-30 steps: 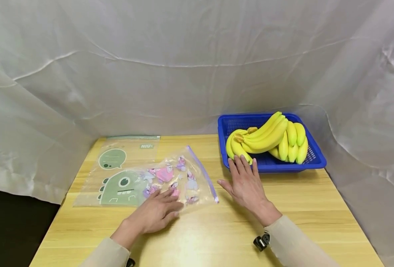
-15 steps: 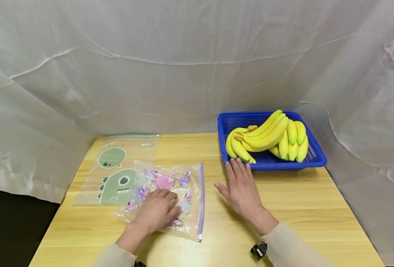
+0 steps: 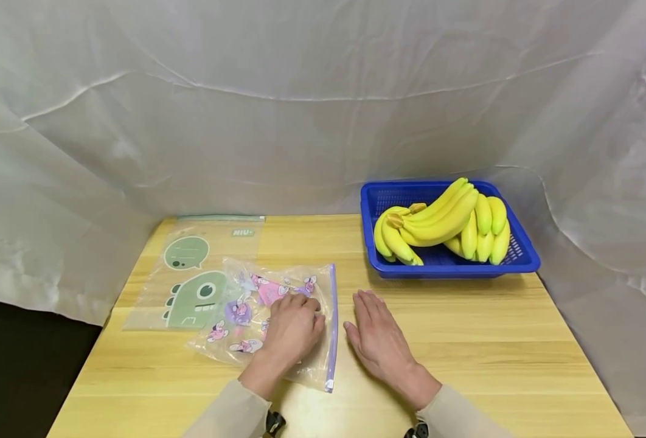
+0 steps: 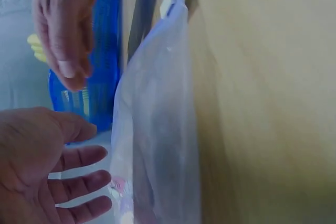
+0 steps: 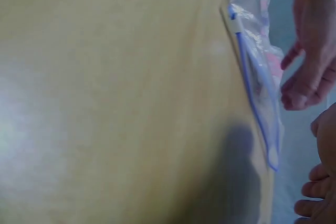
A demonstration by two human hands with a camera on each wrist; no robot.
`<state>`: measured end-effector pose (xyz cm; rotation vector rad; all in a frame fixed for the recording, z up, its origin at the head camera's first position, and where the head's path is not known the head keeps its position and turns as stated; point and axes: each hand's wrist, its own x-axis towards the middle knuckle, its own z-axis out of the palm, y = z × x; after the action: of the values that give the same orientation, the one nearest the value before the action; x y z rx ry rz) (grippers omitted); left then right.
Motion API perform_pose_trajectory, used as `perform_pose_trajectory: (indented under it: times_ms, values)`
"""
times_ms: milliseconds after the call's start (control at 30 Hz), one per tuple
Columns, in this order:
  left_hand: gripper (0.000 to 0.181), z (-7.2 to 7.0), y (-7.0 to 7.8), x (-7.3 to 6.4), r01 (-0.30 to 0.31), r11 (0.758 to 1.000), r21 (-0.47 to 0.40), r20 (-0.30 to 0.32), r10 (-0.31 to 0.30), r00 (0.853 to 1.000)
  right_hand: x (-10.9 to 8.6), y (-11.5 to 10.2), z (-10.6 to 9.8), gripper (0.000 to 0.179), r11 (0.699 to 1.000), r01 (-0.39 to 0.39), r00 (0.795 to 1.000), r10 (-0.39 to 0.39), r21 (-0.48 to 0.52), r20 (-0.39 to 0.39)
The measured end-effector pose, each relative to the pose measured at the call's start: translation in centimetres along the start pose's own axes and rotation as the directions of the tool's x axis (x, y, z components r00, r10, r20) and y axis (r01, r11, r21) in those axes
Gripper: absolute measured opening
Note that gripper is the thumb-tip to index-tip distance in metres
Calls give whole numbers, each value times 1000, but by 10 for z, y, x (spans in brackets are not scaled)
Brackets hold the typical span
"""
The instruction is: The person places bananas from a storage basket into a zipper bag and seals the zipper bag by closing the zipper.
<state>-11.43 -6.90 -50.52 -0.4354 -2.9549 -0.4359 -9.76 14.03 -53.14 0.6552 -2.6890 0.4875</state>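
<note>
A clear slider bag (image 3: 249,325) with pink and purple cartoon prints lies on the table, its purple zip (image 3: 333,322) on the right. My left hand (image 3: 292,325) is over the bag's right half, fingers loosely bent and apart with nothing between them in the left wrist view, where the hand (image 4: 39,166) is beside the bag. My right hand (image 3: 380,344) is just right of the zip, fingers straight and together, holding nothing. A second clear bag (image 3: 194,304) with a green dinosaur print lies flat at the left, partly covered by the first.
A blue plastic basket (image 3: 454,272) with several bunches of yellow bananas (image 3: 443,222) stands at the back right. The wooden table (image 3: 493,359) is bordered by grey cloth (image 3: 301,134) behind and at the sides.
The printed bag has come down and turned so its zip stands nearly upright. My left hand moved right over it lately; my right hand drew back from the basket toward the zip.
</note>
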Motion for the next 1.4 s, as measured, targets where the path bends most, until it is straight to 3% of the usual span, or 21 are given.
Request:
perform_pose_trajectory:
  times_ms: [167,300,467,600,767,933,1033,1133,1267,1400]
  values:
    - [27,4,13,14,2,999,35,36,-3,999,-6,2,6,58,999,-45,996,45,4,83]
    - [36,9,21,23,-5,993,115,83,-5,997,-8,3,9,59,999,-39,991,41,-15,128]
    - [49,12,29,28,39,979,198,171,-74,982,-10,3,11,60,999,-7,990,15,-52,141]
    - [41,13,30,30,78,978,193,232,-123,965,-10,3,12,61,997,3,988,8,-72,154]
    - [31,5,32,32,98,978,183,244,-142,959,-10,2,13,61,997,-31,985,42,-66,168]
    - [33,-21,40,33,110,971,211,253,-163,954,-1,-5,6,49,987,-149,982,141,53,127]
    - [31,-44,44,33,107,974,200,227,-153,962,11,-12,-6,39,952,-235,971,222,196,87]
    - [28,-70,47,32,105,982,159,169,-132,977,27,-20,-23,33,902,-312,950,298,298,94]
    - [24,-105,49,31,109,992,68,74,-114,991,49,-27,-45,26,844,-406,914,371,351,166]
    - [22,-138,44,29,112,994,8,3,-112,994,68,-25,-67,18,827,-420,907,374,374,193]
